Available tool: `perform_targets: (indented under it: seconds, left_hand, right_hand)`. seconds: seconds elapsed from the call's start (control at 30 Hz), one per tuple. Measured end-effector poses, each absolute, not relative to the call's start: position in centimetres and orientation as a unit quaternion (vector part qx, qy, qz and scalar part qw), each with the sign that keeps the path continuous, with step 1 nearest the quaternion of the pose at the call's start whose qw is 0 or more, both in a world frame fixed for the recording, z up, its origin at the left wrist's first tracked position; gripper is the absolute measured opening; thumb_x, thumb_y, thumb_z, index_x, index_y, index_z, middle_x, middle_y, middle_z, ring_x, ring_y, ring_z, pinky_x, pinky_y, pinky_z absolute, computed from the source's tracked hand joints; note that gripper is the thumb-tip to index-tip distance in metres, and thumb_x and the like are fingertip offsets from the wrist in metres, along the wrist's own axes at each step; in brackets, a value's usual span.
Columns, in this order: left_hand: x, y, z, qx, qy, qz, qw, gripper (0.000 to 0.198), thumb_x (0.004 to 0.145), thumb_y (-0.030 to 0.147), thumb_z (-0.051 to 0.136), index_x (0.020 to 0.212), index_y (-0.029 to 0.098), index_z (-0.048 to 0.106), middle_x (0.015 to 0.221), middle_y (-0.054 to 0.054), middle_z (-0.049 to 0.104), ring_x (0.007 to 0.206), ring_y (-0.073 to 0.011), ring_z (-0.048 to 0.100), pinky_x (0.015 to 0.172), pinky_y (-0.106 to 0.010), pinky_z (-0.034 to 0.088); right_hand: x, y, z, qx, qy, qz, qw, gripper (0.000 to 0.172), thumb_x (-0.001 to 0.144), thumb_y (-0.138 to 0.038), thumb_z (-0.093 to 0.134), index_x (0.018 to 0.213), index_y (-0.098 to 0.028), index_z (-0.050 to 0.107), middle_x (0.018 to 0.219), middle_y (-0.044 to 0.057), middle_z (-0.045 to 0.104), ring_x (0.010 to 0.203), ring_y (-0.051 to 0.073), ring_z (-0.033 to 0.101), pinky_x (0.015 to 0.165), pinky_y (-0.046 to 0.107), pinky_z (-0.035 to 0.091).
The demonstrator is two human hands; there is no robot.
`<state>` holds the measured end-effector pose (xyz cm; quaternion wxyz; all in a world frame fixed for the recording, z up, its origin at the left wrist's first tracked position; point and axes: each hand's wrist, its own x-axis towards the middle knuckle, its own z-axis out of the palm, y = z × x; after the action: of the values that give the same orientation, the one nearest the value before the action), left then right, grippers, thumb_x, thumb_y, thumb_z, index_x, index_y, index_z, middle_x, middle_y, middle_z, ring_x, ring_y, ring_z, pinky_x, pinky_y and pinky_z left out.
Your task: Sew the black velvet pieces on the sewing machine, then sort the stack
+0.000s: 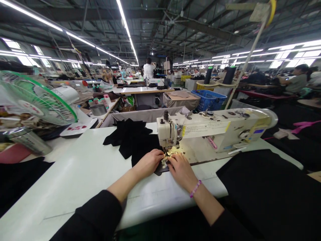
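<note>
Left hand (149,161): palm down, fingers bent and close together, tips at the needle area from the left. Right hand (182,169): palm down, fingers slightly parted, tips bent down just across from the left ones. Whether either set is clamped on cloth: cannot tell, contact hidden by the hands.

Sewing machine (215,129): stands on the tabletop (82,167), just beyond the fingers and extending to their right. Long axis runs sideways, roughly level; needle head (164,135) at the left end, directly beyond the fingertips, handwheel end far to the right. Work light lit over the fingertips.

Black cloth pieces (136,142): overlapping heap, beyond and left of the left fingers; nearest piece reaches the left hand. Heap's long axis slants from far left down toward the fingers; several corners point left, away from the needle. Outline of any cloth directly beneath the fingertips not readable.

Bracelet (195,188), pink-purple beads, on the right wrist, on the near side of the right fingers.

Large black cloth (273,180): well to the right of the right fingers, draped over the tabletop edge. Fan (37,100), green rim, and metal flask (28,140), tilted: both well left of the left fingers. Blue basket (209,99): far beyond the right fingers, past the machine.
</note>
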<state>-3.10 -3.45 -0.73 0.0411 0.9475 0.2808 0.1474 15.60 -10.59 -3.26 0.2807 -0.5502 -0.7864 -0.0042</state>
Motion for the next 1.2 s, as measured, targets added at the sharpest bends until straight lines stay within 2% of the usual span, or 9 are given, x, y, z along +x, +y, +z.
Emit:
perform_targets:
  seconds: [0.17,0.27,0.47,0.7,0.87,0.97,1.07,1.13,1.2]
  left_hand:
    - [-2.7,-5.1,-0.9,0.929,0.350,0.103,-0.056,0.042,0.092,0.007,0.043,0.132,0.011,0.056,0.135,-0.015,0.058,0.124,-0.0265,0.054,0.103,-0.042,0.049]
    - [-2.4,-7.3,-0.9,0.874,0.468,0.059,-0.115,0.054,0.088,0.002,0.038,0.140,0.010,0.049,0.140,-0.021,0.052,0.114,-0.0305,0.059,0.088,-0.045,0.056]
    - [-3.7,-6.3,-0.1,0.844,0.528,-0.024,-0.094,0.058,0.087,-0.001,0.027,0.138,0.012,0.051,0.138,-0.023,0.051,0.080,-0.0253,0.070,0.063,-0.037,0.057]
    - [-5.9,-1.0,3.3,0.766,0.633,-0.013,-0.111,0.042,0.097,0.019,0.029,0.126,0.000,0.053,0.127,-0.025,0.055,0.102,-0.0359,0.064,0.071,-0.038,0.053]
    - [-2.8,-5.2,3.9,0.849,0.525,-0.054,-0.008,0.036,0.097,0.029,0.039,0.099,0.008,0.067,0.102,-0.018,0.068,0.092,-0.0316,0.068,0.076,-0.040,0.054]
    - [0.3,-8.9,3.3,0.930,0.351,0.047,0.099,0.026,0.094,0.025,0.045,0.102,0.016,0.069,0.102,-0.012,0.071,0.094,-0.0256,0.068,0.087,-0.040,0.054]
    - [3.9,-11.3,2.1,0.958,0.203,0.139,0.147,0.028,0.092,0.017,0.046,0.112,0.018,0.066,0.118,-0.011,0.068,0.106,-0.0231,0.064,0.095,-0.038,0.052]
    - [6.6,-12.0,1.1,0.963,0.171,0.143,0.148,0.033,0.090,0.013,0.047,0.120,0.016,0.062,0.128,-0.013,0.064,0.116,-0.0252,0.060,0.100,-0.040,0.050]
    - [9.3,-12.4,-0.1,0.969,0.161,0.130,0.139,0.043,0.088,0.012,0.050,0.130,0.013,0.055,0.138,-0.015,0.057,0.126,-0.0281,0.054,0.105,-0.043,0.047]
  right_hand:
    - [16.5,-14.9,-3.5,-0.525,-0.768,0.022,0.366,0.035,0.090,-0.012,0.051,0.123,-0.018,0.056,0.113,0.011,0.062,0.107,0.026,0.057,0.096,0.045,0.049]
    - [19.6,-17.9,-3.0,-0.548,-0.742,0.009,0.385,0.028,0.093,-0.014,0.047,0.119,-0.020,0.057,0.111,0.010,0.064,0.105,0.025,0.059,0.095,0.044,0.050]
    - [28.7,-22.5,-1.8,-0.706,-0.627,-0.060,0.324,0.021,0.091,-0.024,0.055,0.111,-0.018,0.058,0.105,0.011,0.063,0.097,0.028,0.062,0.085,0.046,0.053]
    - [30.7,-23.0,-2.7,-0.721,-0.637,-0.091,0.259,0.010,0.084,-0.019,0.061,0.094,-0.020,0.057,0.095,0.009,0.063,0.092,0.027,0.061,0.081,0.041,0.053]
    - [29.9,-21.5,-3.0,-0.745,-0.624,-0.112,0.207,0.021,0.078,-0.004,0.051,0.068,-0.022,0.049,0.074,0.004,0.056,0.075,0.022,0.058,0.071,0.035,0.049]
    - [30.4,-21.0,-3.0,-0.758,-0.605,-0.089,0.225,0.022,0.076,-0.004,0.050,0.064,-0.022,0.049,0.070,0.002,0.054,0.068,0.019,0.057,0.065,0.031,0.047]
    - [31.1,-20.5,-2.8,-0.750,-0.612,-0.041,0.248,0.018,0.080,-0.009,0.049,0.083,-0.019,0.064,0.082,0.002,0.060,0.066,0.016,0.059,0.062,0.028,0.048]
    - [31.5,-20.0,-2.6,-0.726,-0.647,-0.023,0.231,0.032,0.083,-0.010,0.046,0.105,-0.020,0.067,0.099,0.005,0.063,0.073,0.016,0.063,0.068,0.028,0.051]
    - [31.9,-19.4,-2.3,-0.706,-0.680,-0.011,0.198,0.036,0.084,-0.009,0.045,0.108,-0.020,0.068,0.104,0.006,0.063,0.079,0.016,0.065,0.074,0.028,0.052]
